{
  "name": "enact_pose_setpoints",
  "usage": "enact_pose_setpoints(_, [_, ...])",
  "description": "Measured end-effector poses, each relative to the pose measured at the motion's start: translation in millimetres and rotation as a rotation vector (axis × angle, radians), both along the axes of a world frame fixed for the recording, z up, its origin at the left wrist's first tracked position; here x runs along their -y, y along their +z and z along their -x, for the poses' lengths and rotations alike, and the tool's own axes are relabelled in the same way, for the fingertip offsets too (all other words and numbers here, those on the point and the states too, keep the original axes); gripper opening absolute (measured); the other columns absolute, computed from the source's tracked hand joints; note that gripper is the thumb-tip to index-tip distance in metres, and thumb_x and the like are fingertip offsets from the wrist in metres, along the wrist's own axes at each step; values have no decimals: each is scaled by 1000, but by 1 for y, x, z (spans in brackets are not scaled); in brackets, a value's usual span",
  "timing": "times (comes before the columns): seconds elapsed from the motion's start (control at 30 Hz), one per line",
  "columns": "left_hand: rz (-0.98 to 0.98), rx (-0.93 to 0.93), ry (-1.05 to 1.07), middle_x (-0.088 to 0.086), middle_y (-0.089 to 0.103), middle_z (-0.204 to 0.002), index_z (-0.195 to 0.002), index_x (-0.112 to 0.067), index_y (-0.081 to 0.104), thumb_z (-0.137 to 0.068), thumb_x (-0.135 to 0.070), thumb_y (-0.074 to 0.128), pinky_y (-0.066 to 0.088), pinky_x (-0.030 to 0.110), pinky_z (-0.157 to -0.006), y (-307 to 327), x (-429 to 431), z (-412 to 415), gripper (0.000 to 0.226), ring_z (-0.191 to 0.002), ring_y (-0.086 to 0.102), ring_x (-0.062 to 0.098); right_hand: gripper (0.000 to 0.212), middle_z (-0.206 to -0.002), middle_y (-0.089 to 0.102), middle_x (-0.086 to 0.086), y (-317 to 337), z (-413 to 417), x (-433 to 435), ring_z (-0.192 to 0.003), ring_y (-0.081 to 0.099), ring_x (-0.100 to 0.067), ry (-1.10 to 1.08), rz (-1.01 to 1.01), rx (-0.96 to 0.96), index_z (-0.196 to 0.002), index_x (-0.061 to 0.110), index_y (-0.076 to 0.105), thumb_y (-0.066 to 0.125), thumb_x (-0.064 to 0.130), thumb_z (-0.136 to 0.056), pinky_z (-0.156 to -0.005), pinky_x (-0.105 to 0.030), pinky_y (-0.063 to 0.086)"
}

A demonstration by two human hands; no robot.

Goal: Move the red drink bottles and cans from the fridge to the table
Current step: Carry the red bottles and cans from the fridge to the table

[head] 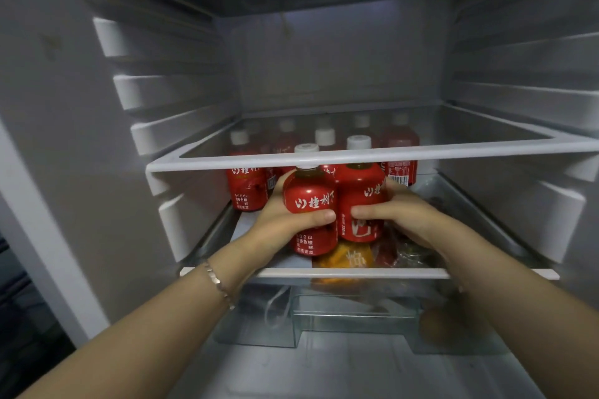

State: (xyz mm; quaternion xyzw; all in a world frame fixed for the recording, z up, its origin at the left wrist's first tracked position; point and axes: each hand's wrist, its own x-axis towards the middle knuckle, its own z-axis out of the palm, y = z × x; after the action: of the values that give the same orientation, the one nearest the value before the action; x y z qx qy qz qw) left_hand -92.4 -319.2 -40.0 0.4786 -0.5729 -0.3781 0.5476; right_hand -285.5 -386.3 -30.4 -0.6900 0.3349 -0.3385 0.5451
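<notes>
Hands (282,220) grip 2 touching bottles (311,197)

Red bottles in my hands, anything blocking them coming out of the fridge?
The upper shelf rim crosses in front of the caps of both red bottles, so draw them out low. An orange packet lies at the shelf front before them. Table unseen.
</notes>
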Motion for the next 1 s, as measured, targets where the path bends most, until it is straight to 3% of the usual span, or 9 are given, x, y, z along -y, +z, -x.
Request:
enact_pose_setpoints(0.2, [-49, -7, -153, 2, 59, -121, -144, -26, 21, -28, -43, 93, 55, 28, -83, 2, -8, -10, 138, -100, 66, 11, 87, -110, 66, 2, 4, 0, -6, -103, 63, -17, 38, -6, 4, -121, 26, 51, 80, 33, -39, -86, -35, 51])
enact_pose_setpoints(0.33, [-43, -86, -135, -6, 69, -101, -126, -29, 44, -22, -47, 93, 55, 19, -68, 1, -11, -5, 117, -89, 70, 7, 75, -105, 68, 2, 0, -8, -13, -99, 65, -17, -5, 20, 106, -114, 27, 55, 79, 27, -43, -83, -32, 53])
enact_pose_setpoints(0.4, [-33, -104, -125, -7, 70, -96, -118, -30, 48, -21, -47, 93, 54, 19, -67, 2, -15, -4, 108, -87, 70, 7, 64, -100, 68, 4, 1, -7, -18, -92, 67, -12, 19, 30, 117, -107, 27, 57, 77, 21, -46, -75, -24, 54])
enact_pose_setpoints(0.53, [-47, -110, -123, -1, 68, -104, -127, -22, 45, -20, -47, 93, 55, 22, -69, 2, -31, 0, 119, -89, 70, 9, 68, -101, 72, 0, -3, 1, -31, -90, 70, -12, 84, 48, 148, -110, 23, 60, 87, 7, -49, -74, -24, 57])
enact_pose_setpoints(0.6, [-33, -56, -107, 3, 66, -113, -133, -19, 42, -26, -50, 92, 56, 26, -76, 1, -40, 2, 122, -98, 68, 14, 74, -107, 72, -2, -4, 3, -38, -97, 69, -16, 88, 61, 168, -116, 21, 59, 86, 16, -47, -79, -30, 58])
enact_pose_setpoints(0.7, [-14, -25, -114, 6, 64, -119, -134, -20, 43, -35, -44, 90, 55, 35, -85, -1, -56, 5, 112, -107, 64, 23, 73, -104, 73, 3, -4, 5, -53, -95, 70, -15, 84, 97, 177, -113, 23, 59, 84, 22, -45, -75, -26, 57])
enact_pose_setpoints(0.8, [21, -32, -123, 2, 67, -114, -131, -21, 46, -41, -34, 87, 55, 29, -80, -1, -69, 12, 99, -103, 66, 19, 69, -100, 73, 8, -4, 8, -68, -93, 70, -11, 55, 136, 194, -109, 26, 59, 83, 23, -45, -71, -21, 56])
enact_pose_setpoints(0.9, [35, -49, -130, -1, 70, -109, -128, -21, 49, -47, -31, 79, 55, 24, -76, 1, -80, 18, 87, -100, 68, 16, 76, -104, 73, 5, -8, 9, -83, -95, 70, -14, -13, 137, 236, -112, 26, 59, 82, 32, -40, -77, -28, 57])
enact_pose_setpoints(1.0, [25, -67, -110, 3, 69, -111, -128, -19, 50, -46, -33, 79, 56, 29, -78, 7, -88, 20, 88, -99, 68, 18, 80, -106, 72, 0, -5, 7, -95, -96, 70, -17, -77, 125, 248, -116, 23, 58, 82, 34, -40, -82, -35, 56])
